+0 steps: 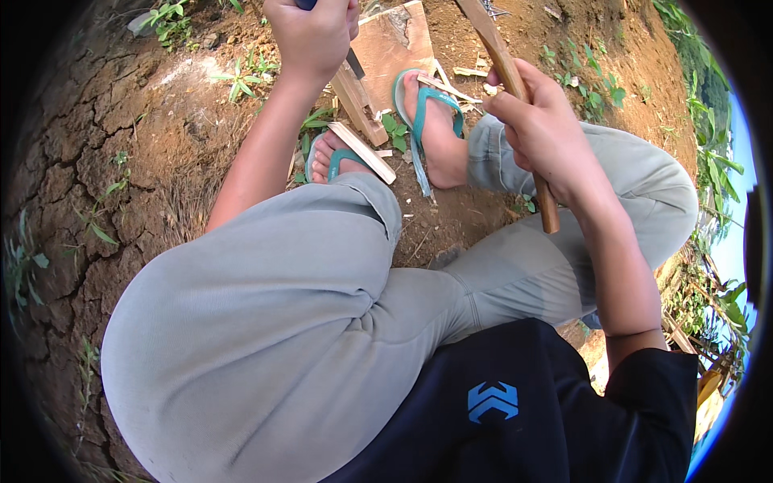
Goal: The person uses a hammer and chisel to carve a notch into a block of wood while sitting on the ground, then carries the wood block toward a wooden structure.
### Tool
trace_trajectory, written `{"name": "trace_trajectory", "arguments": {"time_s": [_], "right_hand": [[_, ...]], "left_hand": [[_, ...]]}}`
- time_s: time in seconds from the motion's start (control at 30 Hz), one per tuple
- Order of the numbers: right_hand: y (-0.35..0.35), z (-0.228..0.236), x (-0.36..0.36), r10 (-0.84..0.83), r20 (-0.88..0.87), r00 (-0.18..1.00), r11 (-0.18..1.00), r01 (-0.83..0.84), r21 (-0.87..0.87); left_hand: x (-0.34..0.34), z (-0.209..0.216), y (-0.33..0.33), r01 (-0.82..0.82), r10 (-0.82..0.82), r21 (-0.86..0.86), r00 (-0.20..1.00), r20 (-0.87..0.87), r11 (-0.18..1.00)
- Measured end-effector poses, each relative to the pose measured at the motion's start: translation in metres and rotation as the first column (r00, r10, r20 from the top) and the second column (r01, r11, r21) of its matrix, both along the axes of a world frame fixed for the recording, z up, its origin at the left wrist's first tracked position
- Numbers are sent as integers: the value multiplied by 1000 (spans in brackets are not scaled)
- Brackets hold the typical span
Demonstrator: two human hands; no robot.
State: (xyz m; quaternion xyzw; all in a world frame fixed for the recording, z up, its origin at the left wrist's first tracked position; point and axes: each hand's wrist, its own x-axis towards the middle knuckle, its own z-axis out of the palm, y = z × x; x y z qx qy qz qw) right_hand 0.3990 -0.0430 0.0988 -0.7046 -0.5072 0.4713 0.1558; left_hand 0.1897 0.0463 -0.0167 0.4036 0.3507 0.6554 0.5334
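My left hand [312, 36] is wrapped round the blue handle of a chisel at the top of the picture. The chisel's dark metal blade [355, 63] points down toward a short wooden piece [353, 101] with a cut notch; whether they touch I cannot tell. In my right hand [546, 129] is a long brown wooden handle [501, 58], held slantwise above my right knee. Its far end runs out of the picture, so any tool head is hidden. A pale split strip of wood [362, 153] lies across my left foot.
A flat wooden board [394, 48] lies beyond the notched piece. Wood chips [469, 72] are scattered around my feet in green flip-flops [460, 121]. Cracked dry soil [80, 169] spreads at left; green plants [713, 161] grow along the right.
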Motion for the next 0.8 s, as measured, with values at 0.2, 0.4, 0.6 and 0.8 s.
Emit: {"name": "trace_trajectory", "arguments": {"time_s": [0.2, 0.4, 0.6, 0.8], "right_hand": [[18, 44, 11, 278, 297, 914, 839, -381, 389], [15, 70, 9, 306, 251, 918, 858, -380, 346], [-5, 55, 9, 241, 282, 929, 847, -343, 407], [-11, 54, 10, 187, 340, 922, 831, -333, 445]], "left_hand": [[8, 2, 0, 3, 40, 166, 967, -253, 986], [17, 7, -3, 14, 42, 170, 946, -322, 985], [13, 9, -2, 14, 63, 191, 918, -391, 982], [12, 12, -4, 23, 107, 258, 873, -476, 966]]}}
